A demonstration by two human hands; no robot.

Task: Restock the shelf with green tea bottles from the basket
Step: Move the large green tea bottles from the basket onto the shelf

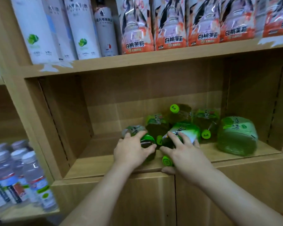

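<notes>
Several green tea bottles lie on their sides in a heap on the wooden shelf (pixel 104 162), right of its middle. My left hand (pixel 131 151) rests on a bottle (pixel 148 140) at the heap's front left, fingers wrapped over it. My right hand (pixel 185 152) grips another lying bottle (pixel 185 132) with a green-and-white label; its green cap (pixel 167 160) pokes out under my palm at the shelf's front edge. One more bottle (pixel 236 136) lies apart at the right. The basket is out of view.
The shelf above holds tall white bottles (pixel 34 30) and orange-labelled peach tea bottles (pixel 170 25). Clear water bottles (pixel 20 176) stand in the lower left compartment. The left half of the green tea compartment is bare wood. Closed cabinet doors (pixel 145 201) sit below.
</notes>
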